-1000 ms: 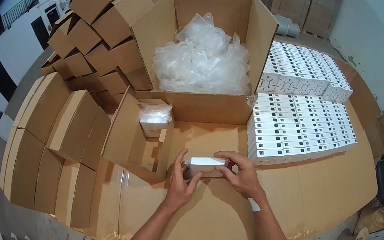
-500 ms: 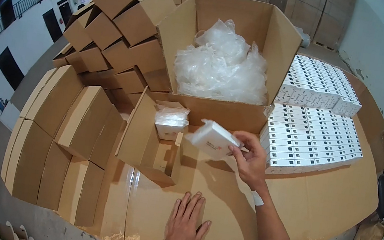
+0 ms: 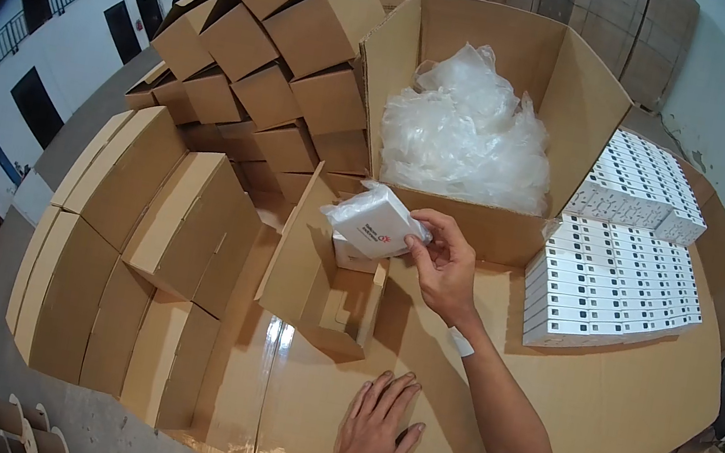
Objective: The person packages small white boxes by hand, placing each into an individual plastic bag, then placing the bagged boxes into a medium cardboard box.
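Note:
Between the thumb and fingers of my right hand point(image 3: 444, 268) is a small white box point(image 3: 372, 228) in a clear plastic bag, printed with dark text and a red mark. It is tilted above an open cardboard carton point(image 3: 304, 265). Inside the carton, partly hidden behind the held box, stands another white box point(image 3: 352, 255). My left hand point(image 3: 379, 424) lies flat on the cardboard-covered table point(image 3: 470, 386) in front of the carton, fingers spread, holding nothing.
Behind the carton, a large cardboard box point(image 3: 579, 119) holds a heap of clear plastic bags point(image 3: 471, 139). Rows of white boxes point(image 3: 614, 285) stand at the right. Closed cartons point(image 3: 133, 238) line the left side, with stacked open cartons point(image 3: 284, 62) behind them.
My right hand has moved left with the bagged white box, from beside the carton to above it. My left hand stays flat on the table. The view has shifted slightly.

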The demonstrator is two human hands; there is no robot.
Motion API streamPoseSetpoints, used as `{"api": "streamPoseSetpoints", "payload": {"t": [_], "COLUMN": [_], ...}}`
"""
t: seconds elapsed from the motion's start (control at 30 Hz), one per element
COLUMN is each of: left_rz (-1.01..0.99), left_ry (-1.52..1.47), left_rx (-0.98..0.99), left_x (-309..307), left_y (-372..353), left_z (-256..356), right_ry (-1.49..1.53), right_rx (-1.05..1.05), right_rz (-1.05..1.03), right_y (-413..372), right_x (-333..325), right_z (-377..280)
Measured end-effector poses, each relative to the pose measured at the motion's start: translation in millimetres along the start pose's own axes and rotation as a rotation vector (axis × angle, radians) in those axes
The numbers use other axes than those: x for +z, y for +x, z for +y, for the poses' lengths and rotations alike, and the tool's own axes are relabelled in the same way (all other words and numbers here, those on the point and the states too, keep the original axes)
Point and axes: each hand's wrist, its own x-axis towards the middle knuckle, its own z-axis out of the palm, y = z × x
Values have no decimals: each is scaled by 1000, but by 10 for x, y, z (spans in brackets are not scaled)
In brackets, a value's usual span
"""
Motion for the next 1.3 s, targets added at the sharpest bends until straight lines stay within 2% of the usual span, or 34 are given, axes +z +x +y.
{"api": "streamPoseSetpoints", "payload": {"t": [0.1, 0.2, 0.27, 0.47, 0.57, 0.6, 0.67, 0.87, 1.1, 1.17, 1.3], "left_rz": [-3, -12, -23, -20, -11, -11, -11, -26, -14, -26, -9], "left_ry": [-14, -20, -24, -31, -27, -28, -30, -26, -47, -38, -56], "left_rx": [-1, -6, -14, -13, -4, -4, -2, 0, 1, 3, -19], "left_x": [6, -11, -21, -42, -21, -17, -19, -41, -47, -52, -33], "left_y": [-3, 5, 1, 1, -9, -9, -11, -2, -8, -10, -11], "left_z": [-22, -31, -25, -30, -48, -52, -57, -44, -42, -41, -29], "right_ry": [-124, -292, -389, -681, -841, -843, -1038, -1232, -1313, -1307, -1332], "right_rx": [-12, -116, -269, -387, -338, -338, -344, -361, -274, -344, -326], "right_rz": [-45, -127, -220, -402, -447, -448, -469, -480, -521, -458, -401], "right_y": [6, 73, 112, 170, 157, 151, 130, 98, 85, 70, 19], "right_x": [-24, -40, -30, 43, 114, 148, 222, 334, 406, 436, 504], "right_z": [-20, -96, -149, -211, -211, -207, -189, -173, -180, -146, -70]}}
